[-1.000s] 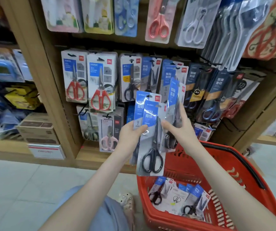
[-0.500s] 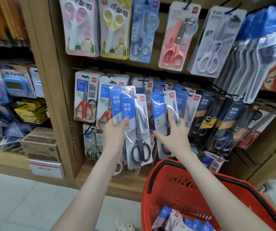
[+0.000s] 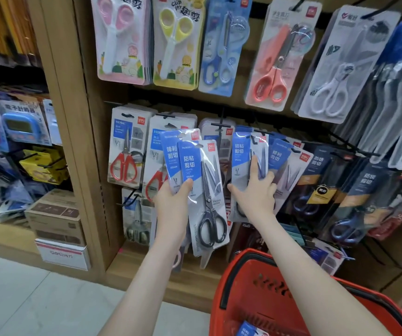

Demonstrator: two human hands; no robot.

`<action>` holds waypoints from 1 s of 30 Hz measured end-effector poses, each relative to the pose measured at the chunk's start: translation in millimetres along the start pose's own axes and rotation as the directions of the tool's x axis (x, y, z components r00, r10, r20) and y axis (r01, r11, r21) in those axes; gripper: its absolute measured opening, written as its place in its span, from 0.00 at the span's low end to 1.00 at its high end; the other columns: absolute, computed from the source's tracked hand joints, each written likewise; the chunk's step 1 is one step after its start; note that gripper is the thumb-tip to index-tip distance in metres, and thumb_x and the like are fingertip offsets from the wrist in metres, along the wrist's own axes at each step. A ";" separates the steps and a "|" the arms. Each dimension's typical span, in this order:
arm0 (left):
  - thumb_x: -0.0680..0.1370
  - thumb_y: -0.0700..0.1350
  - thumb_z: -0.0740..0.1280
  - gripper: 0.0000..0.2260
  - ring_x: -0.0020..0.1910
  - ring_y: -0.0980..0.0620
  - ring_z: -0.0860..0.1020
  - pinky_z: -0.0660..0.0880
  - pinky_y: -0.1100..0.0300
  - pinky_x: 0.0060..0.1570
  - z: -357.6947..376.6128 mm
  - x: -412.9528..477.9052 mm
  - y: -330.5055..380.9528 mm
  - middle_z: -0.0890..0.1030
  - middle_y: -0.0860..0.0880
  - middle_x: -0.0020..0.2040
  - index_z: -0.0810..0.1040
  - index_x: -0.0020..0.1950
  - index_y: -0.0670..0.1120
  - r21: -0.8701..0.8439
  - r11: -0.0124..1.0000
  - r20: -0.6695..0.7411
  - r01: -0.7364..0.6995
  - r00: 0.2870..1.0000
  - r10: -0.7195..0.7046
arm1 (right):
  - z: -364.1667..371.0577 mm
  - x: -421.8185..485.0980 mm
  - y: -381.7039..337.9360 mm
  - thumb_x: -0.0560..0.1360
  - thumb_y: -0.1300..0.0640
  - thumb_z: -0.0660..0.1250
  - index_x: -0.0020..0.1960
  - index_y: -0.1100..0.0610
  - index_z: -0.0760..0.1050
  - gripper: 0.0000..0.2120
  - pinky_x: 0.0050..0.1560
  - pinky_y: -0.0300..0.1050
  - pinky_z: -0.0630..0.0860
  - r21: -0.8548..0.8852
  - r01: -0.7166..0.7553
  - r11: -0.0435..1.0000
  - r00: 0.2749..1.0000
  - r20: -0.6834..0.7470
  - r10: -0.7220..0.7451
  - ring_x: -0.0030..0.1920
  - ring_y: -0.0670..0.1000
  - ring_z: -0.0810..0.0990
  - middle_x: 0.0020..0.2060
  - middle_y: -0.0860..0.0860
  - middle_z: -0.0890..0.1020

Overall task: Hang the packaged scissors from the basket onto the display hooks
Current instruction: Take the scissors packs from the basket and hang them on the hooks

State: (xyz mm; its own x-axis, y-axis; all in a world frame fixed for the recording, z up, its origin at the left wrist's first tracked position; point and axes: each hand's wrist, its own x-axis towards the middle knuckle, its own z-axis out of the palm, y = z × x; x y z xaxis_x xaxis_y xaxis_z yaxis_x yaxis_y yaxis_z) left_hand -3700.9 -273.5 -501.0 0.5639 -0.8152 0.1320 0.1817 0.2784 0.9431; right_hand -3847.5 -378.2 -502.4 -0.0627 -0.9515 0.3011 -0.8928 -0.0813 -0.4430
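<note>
My left hand [image 3: 174,202] grips two blue-and-clear packs of black-handled scissors [image 3: 203,190], fanned and upright, in front of the middle row of the display. My right hand [image 3: 255,195] holds another blue-labelled scissors pack [image 3: 240,161] up against the row, its top at a black display hook [image 3: 255,132]; thumb on the left edge, fingers spread over the front. The red basket [image 3: 251,287] sits at the lower right, with a blue pack [image 3: 248,331] showing inside.
Wooden display panel [image 3: 91,117] carries rows of hanging scissors: children's pastel packs above, red-handled packs [image 3: 124,149] to the left, dark packs [image 3: 323,180] to the right. An empty hook [image 3: 128,200] juts out at lower left. Cardboard boxes [image 3: 54,217] sit on the left shelf.
Both hands have risen from over the basket toward the middle hook row. My right hand's pack has moved up against the hanging packs; the view has tilted upward.
</note>
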 end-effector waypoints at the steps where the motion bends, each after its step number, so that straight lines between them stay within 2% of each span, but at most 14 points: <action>1: 0.80 0.44 0.66 0.08 0.51 0.57 0.82 0.77 0.58 0.52 0.5 -0.9 -1.7 0.84 0.54 0.52 0.80 0.58 0.50 0.005 1.000 0.012 -0.005 1.000 0.005 | 3.6 5.8 -1.7 0.74 0.38 0.66 0.77 0.41 0.36 0.46 0.62 0.60 0.68 -0.003 -0.009 1.000 1.000 -0.001 0.009 0.69 0.66 0.59 0.74 0.61 0.51; 2: 0.80 0.44 0.66 0.09 0.51 0.58 0.81 0.77 0.59 0.52 0.5 -0.9 -3.4 0.84 0.55 0.52 0.80 0.58 0.50 0.008 1.000 0.022 -0.003 1.000 0.003 | 7.0 10.4 -2.9 0.74 0.40 0.67 0.77 0.40 0.36 0.46 0.63 0.60 0.68 0.002 -0.019 1.000 1.000 0.005 0.019 0.70 0.66 0.59 0.74 0.61 0.50; 7: 0.79 0.44 0.67 0.08 0.51 0.54 0.82 0.79 0.52 0.54 -0.3 5.4 -6.0 0.85 0.53 0.51 0.80 0.58 0.50 0.046 0.998 0.066 0.031 0.997 -0.034 | 23.3 21.5 1.4 0.78 0.49 0.65 0.77 0.41 0.33 0.44 0.62 0.61 0.69 0.002 -0.017 1.000 0.999 0.039 0.016 0.72 0.65 0.56 0.76 0.60 0.49; 9: 0.80 0.42 0.66 0.08 0.51 0.53 0.83 0.80 0.54 0.52 0.1 5.8 -6.5 0.85 0.52 0.50 0.81 0.57 0.48 0.031 0.998 0.104 0.050 0.993 -0.053 | 25.3 18.1 3.7 0.80 0.51 0.62 0.78 0.43 0.36 0.39 0.64 0.60 0.67 0.106 0.017 0.994 1.000 0.013 -0.019 0.72 0.64 0.57 0.76 0.60 0.52; 11: 0.80 0.42 0.66 0.08 0.51 0.53 0.83 0.80 0.55 0.52 1.5 4.8 -7.3 0.85 0.51 0.50 0.81 0.57 0.47 0.039 0.997 0.138 0.066 0.988 -0.071 | 24.1 9.1 6.8 0.82 0.50 0.57 0.79 0.47 0.46 0.31 0.67 0.55 0.65 0.337 0.087 0.937 0.996 -0.016 -0.087 0.72 0.60 0.62 0.75 0.58 0.60; 13: 0.79 0.42 0.67 0.08 0.51 0.53 0.83 0.79 0.53 0.55 4.8 3.6 -8.3 0.85 0.52 0.51 0.81 0.58 0.47 0.063 0.996 0.155 0.070 0.985 -0.079 | 18.4 -6.0 8.6 0.83 0.48 0.55 0.75 0.51 0.64 0.21 0.66 0.47 0.67 0.625 0.055 0.779 0.993 0.049 -0.109 0.69 0.54 0.70 0.69 0.51 0.72; 15: 0.79 0.42 0.68 0.07 0.52 0.53 0.83 0.78 0.52 0.56 10.2 1.3 -10.2 0.85 0.52 0.51 0.81 0.56 0.48 0.079 0.993 0.164 0.088 0.981 -0.100 | 10.8 -22.8 11.3 0.83 0.47 0.54 0.63 0.53 0.77 0.18 0.59 0.47 0.76 0.864 -0.151 0.480 0.967 0.230 -0.110 0.59 0.51 0.80 0.57 0.49 0.82; 17: 0.79 0.41 0.68 0.05 0.51 0.51 0.83 0.80 0.52 0.53 17.5 -4.8 -10.6 0.86 0.50 0.49 0.82 0.52 0.48 0.074 0.991 0.187 0.112 0.974 -0.124 | 2.9 -34.5 17.2 0.82 0.45 0.53 0.58 0.55 0.79 0.20 0.49 0.44 0.79 0.928 -0.270 0.255 0.948 0.303 -0.099 0.53 0.51 0.83 0.52 0.52 0.85; 18: 0.79 0.41 0.68 0.05 0.50 0.49 0.83 0.80 0.51 0.53 21.8 -8.7 -10.8 0.86 0.48 0.48 0.82 0.52 0.46 0.070 0.990 0.195 0.126 0.971 -0.137 | -1.0 -38.9 20.8 0.80 0.43 0.54 0.58 0.56 0.79 0.22 0.49 0.45 0.79 0.940 -0.266 0.212 0.952 0.291 -0.097 0.53 0.53 0.84 0.52 0.54 0.85; 20: 0.79 0.41 0.68 0.06 0.51 0.46 0.83 0.80 0.47 0.54 31.3 -17.3 -11.5 0.85 0.45 0.49 0.81 0.54 0.43 0.063 0.988 0.221 0.138 0.964 -0.149 | -9.1 -45.2 27.0 0.77 0.43 0.58 0.56 0.57 0.79 0.21 0.52 0.50 0.79 0.953 -0.221 0.208 0.967 0.242 -0.077 0.53 0.56 0.83 0.53 0.56 0.84; 22: 0.79 0.40 0.67 0.07 0.53 0.43 0.83 0.78 0.44 0.57 41.8 -24.8 -14.5 0.85 0.44 0.51 0.81 0.56 0.42 0.049 0.989 0.259 0.142 0.954 -0.150 | -18.8 -48.3 34.3 0.79 0.50 0.63 0.49 0.59 0.78 0.12 0.50 0.53 0.79 0.948 -0.169 0.270 0.982 0.185 -0.032 0.47 0.56 0.83 0.47 0.58 0.84; 25: 0.81 0.42 0.65 0.09 0.54 0.45 0.82 0.77 0.45 0.58 56.6 -35.2 -18.2 0.85 0.45 0.53 0.81 0.57 0.43 0.044 0.991 0.312 0.128 0.940 -0.135 | -33.2 -47.3 48.9 0.80 0.56 0.63 0.46 0.64 0.78 0.11 0.50 0.61 0.77 0.939 -0.141 0.313 0.989 0.144 0.014 0.44 0.58 0.81 0.44 0.62 0.82; 28: 0.82 0.43 0.62 0.11 0.56 0.50 0.82 0.77 0.51 0.57 67.5 -43.7 -18.6 0.84 0.48 0.55 0.81 0.59 0.43 0.012 0.992 0.344 0.124 0.931 -0.120 | -51.9 -48.9 57.1 0.81 0.58 0.63 0.45 0.65 0.77 0.12 0.46 0.55 0.76 0.931 -0.108 0.348 0.994 0.104 0.030 0.42 0.56 0.79 0.41 0.61 0.80; 30: 0.82 0.44 0.61 0.09 0.55 0.50 0.82 0.77 0.53 0.55 69.2 -44.8 -18.4 0.84 0.49 0.54 0.81 0.56 0.45 0.027 0.992 0.284 0.120 0.951 -0.123 | -58.0 -45.6 65.9 0.81 0.57 0.62 0.46 0.65 0.76 0.11 0.46 0.53 0.75 0.934 -0.128 0.335 0.991 0.109 0.076 0.43 0.56 0.78 0.41 0.60 0.79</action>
State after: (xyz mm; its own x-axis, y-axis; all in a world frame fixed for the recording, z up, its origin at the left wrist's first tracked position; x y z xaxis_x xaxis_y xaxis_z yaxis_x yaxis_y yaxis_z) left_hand -3785.3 -277.3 -503.2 0.2853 -0.9536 0.0965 0.2263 0.1648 0.9600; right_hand -3929.3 -323.0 -496.3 -0.0809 -0.9816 0.1727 0.1258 -0.1819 -0.9752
